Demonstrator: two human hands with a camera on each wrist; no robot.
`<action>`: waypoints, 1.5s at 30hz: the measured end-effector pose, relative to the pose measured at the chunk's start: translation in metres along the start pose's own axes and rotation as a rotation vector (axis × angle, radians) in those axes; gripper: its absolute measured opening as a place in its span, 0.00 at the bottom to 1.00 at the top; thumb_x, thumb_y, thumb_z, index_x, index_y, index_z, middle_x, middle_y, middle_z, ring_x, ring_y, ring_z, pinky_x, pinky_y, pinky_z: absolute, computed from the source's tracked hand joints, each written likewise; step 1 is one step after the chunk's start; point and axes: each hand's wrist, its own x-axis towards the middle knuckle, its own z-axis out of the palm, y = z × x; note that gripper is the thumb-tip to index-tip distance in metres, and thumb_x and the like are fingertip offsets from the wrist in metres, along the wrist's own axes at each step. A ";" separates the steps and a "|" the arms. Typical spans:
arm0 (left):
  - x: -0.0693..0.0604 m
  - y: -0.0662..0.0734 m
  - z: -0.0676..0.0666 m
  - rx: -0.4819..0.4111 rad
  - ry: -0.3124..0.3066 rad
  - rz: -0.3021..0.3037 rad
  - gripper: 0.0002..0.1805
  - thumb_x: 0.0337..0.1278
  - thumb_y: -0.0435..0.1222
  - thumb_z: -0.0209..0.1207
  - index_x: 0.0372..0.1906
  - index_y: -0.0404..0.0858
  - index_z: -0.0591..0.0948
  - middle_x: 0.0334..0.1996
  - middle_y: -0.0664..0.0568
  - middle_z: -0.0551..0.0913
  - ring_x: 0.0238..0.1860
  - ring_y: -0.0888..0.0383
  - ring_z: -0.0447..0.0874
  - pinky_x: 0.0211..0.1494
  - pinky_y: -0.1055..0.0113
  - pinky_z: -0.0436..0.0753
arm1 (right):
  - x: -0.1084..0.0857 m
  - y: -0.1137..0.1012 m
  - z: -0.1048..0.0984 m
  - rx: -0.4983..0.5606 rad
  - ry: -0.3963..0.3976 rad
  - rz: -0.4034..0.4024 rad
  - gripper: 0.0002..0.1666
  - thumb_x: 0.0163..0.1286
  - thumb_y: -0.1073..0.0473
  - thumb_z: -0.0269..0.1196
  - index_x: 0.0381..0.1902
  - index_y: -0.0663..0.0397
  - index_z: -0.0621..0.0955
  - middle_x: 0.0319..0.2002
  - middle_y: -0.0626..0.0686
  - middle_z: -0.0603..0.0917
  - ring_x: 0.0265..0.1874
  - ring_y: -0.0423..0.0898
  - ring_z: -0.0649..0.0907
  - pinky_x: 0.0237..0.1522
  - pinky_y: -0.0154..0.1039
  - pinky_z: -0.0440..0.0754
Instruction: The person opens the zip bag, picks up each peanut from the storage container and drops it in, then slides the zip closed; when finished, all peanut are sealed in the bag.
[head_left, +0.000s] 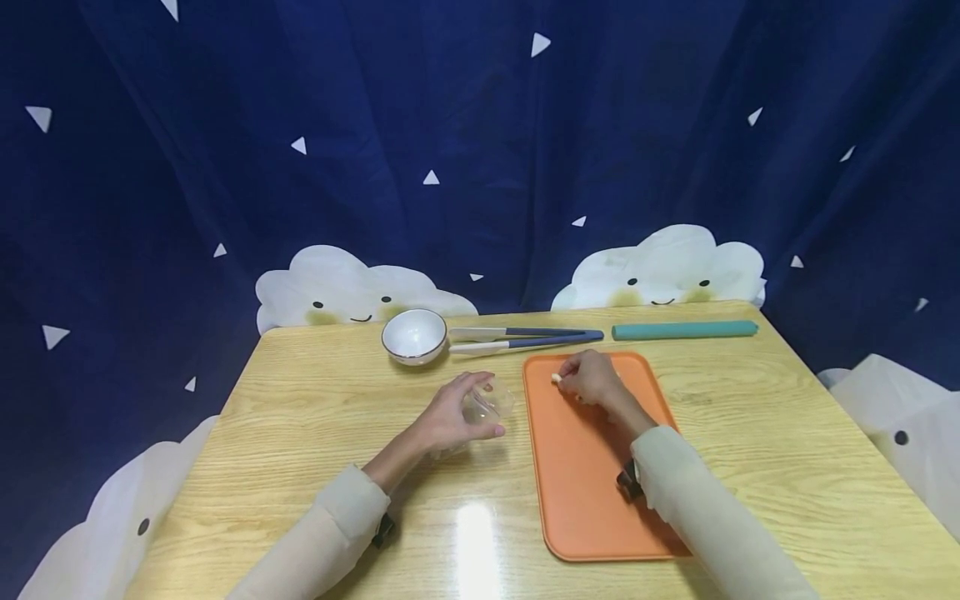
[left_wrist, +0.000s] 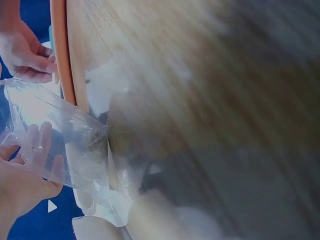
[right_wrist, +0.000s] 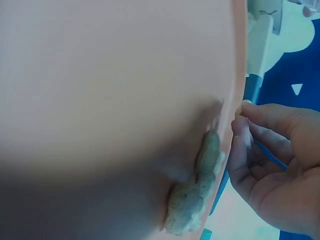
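Observation:
My left hand (head_left: 446, 414) holds a clear plastic bag (head_left: 491, 402) over the table, left of an orange tray (head_left: 577, 500). In the left wrist view the thin, wrinkled film of the bag (left_wrist: 87, 145) spreads in front of the fingers, which show through it. Over the far part of the tray, my right hand (head_left: 595, 379) pinches a small whitish piece (head_left: 557, 378) between thumb and fingertips. Several pale, lumpy pieces (right_wrist: 187, 205) lie on the tray near its far edge in the right wrist view; the hand mostly hides them from the head camera.
A white bowl (head_left: 414, 335) with a dark rim stands at the back of the wooden table (head_left: 300, 433). Beside it lie blue-and-white tongs (head_left: 547, 337), then a teal roll (head_left: 686, 330) at the back right. A dark blue curtain (head_left: 480, 100) hangs behind.

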 end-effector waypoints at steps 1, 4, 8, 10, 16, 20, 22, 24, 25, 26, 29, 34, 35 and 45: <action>0.000 0.000 0.000 -0.002 0.001 0.004 0.49 0.38 0.53 0.72 0.69 0.45 0.65 0.61 0.51 0.73 0.62 0.45 0.71 0.64 0.45 0.72 | -0.001 -0.001 -0.001 0.017 -0.002 -0.011 0.06 0.58 0.65 0.65 0.33 0.62 0.84 0.25 0.57 0.85 0.16 0.44 0.80 0.17 0.33 0.78; 0.000 0.000 0.000 -0.003 0.004 0.007 0.48 0.38 0.52 0.72 0.69 0.45 0.65 0.61 0.51 0.73 0.62 0.45 0.71 0.63 0.45 0.72 | -0.006 -0.003 -0.002 0.065 -0.011 -0.039 0.09 0.61 0.65 0.62 0.38 0.63 0.83 0.28 0.60 0.85 0.18 0.48 0.81 0.17 0.34 0.78; 0.000 0.001 0.000 -0.004 0.005 0.016 0.48 0.38 0.52 0.72 0.68 0.44 0.66 0.60 0.51 0.75 0.62 0.45 0.71 0.64 0.46 0.72 | -0.011 -0.008 -0.003 0.089 0.002 -0.110 0.09 0.62 0.63 0.63 0.39 0.61 0.83 0.31 0.58 0.85 0.22 0.52 0.83 0.18 0.34 0.77; 0.000 0.001 0.000 -0.005 0.003 0.019 0.48 0.38 0.53 0.72 0.68 0.43 0.66 0.59 0.51 0.75 0.62 0.45 0.72 0.64 0.47 0.72 | -0.014 -0.011 -0.002 0.110 0.003 -0.165 0.10 0.62 0.62 0.63 0.39 0.61 0.84 0.33 0.58 0.85 0.25 0.53 0.85 0.22 0.36 0.80; 0.000 0.000 -0.001 -0.017 -0.002 0.022 0.48 0.39 0.52 0.71 0.68 0.43 0.66 0.61 0.51 0.74 0.63 0.45 0.71 0.64 0.47 0.72 | -0.022 -0.027 0.001 0.232 -0.038 -0.239 0.11 0.60 0.62 0.66 0.40 0.60 0.85 0.38 0.58 0.87 0.36 0.54 0.87 0.37 0.42 0.86; 0.000 -0.001 0.000 -0.021 0.001 0.025 0.48 0.39 0.52 0.72 0.68 0.43 0.66 0.60 0.51 0.74 0.63 0.45 0.71 0.65 0.47 0.71 | -0.026 -0.038 0.004 0.205 -0.020 -0.351 0.10 0.59 0.63 0.67 0.39 0.59 0.86 0.38 0.57 0.87 0.34 0.47 0.86 0.38 0.35 0.84; 0.001 -0.001 0.001 -0.020 0.002 0.027 0.47 0.39 0.52 0.72 0.68 0.43 0.66 0.60 0.50 0.75 0.63 0.45 0.71 0.64 0.47 0.71 | -0.028 -0.042 0.005 0.178 -0.020 -0.405 0.09 0.59 0.63 0.67 0.38 0.59 0.86 0.37 0.56 0.87 0.32 0.43 0.84 0.36 0.32 0.82; 0.001 -0.001 0.001 -0.020 0.002 0.027 0.47 0.39 0.52 0.72 0.68 0.44 0.66 0.59 0.51 0.75 0.62 0.46 0.71 0.64 0.48 0.72 | -0.029 -0.047 0.007 0.159 -0.031 -0.433 0.08 0.59 0.63 0.66 0.38 0.57 0.86 0.36 0.55 0.88 0.30 0.39 0.82 0.35 0.30 0.81; 0.001 -0.001 0.001 -0.021 0.002 0.026 0.47 0.39 0.52 0.72 0.68 0.44 0.66 0.59 0.51 0.75 0.62 0.46 0.71 0.64 0.48 0.71 | -0.030 -0.048 0.008 0.154 -0.041 -0.443 0.08 0.60 0.63 0.66 0.38 0.57 0.86 0.35 0.55 0.88 0.30 0.38 0.81 0.34 0.29 0.80; 0.001 -0.001 0.001 -0.023 0.002 0.025 0.47 0.39 0.51 0.72 0.68 0.44 0.67 0.59 0.51 0.75 0.62 0.46 0.71 0.64 0.47 0.71 | -0.031 -0.050 0.009 0.150 -0.051 -0.452 0.08 0.60 0.63 0.66 0.38 0.57 0.86 0.35 0.54 0.88 0.30 0.38 0.81 0.33 0.29 0.80; 0.000 -0.001 0.001 -0.028 0.001 0.019 0.46 0.39 0.50 0.72 0.68 0.44 0.66 0.59 0.51 0.75 0.62 0.46 0.71 0.64 0.47 0.71 | -0.032 -0.055 0.014 0.145 -0.075 -0.479 0.07 0.60 0.63 0.65 0.37 0.57 0.86 0.35 0.54 0.88 0.30 0.37 0.80 0.33 0.28 0.79; -0.001 0.000 0.001 -0.014 0.002 0.019 0.46 0.39 0.51 0.72 0.68 0.44 0.67 0.61 0.52 0.73 0.62 0.46 0.71 0.64 0.48 0.72 | -0.036 -0.063 0.022 0.135 -0.086 -0.504 0.06 0.59 0.65 0.66 0.35 0.57 0.86 0.33 0.53 0.87 0.30 0.38 0.82 0.32 0.28 0.80; 0.000 0.000 0.002 -0.011 0.003 0.017 0.46 0.39 0.51 0.72 0.68 0.44 0.67 0.62 0.52 0.73 0.63 0.47 0.71 0.64 0.48 0.71 | -0.037 -0.065 0.023 0.135 -0.087 -0.503 0.05 0.59 0.65 0.67 0.35 0.57 0.86 0.33 0.53 0.87 0.29 0.38 0.82 0.32 0.29 0.80; 0.000 -0.001 0.000 -0.024 -0.006 0.030 0.45 0.41 0.51 0.71 0.68 0.43 0.67 0.59 0.52 0.76 0.62 0.48 0.71 0.65 0.49 0.71 | -0.039 -0.059 0.019 0.155 -0.094 -0.488 0.07 0.59 0.63 0.67 0.36 0.60 0.85 0.33 0.52 0.87 0.30 0.37 0.83 0.33 0.29 0.81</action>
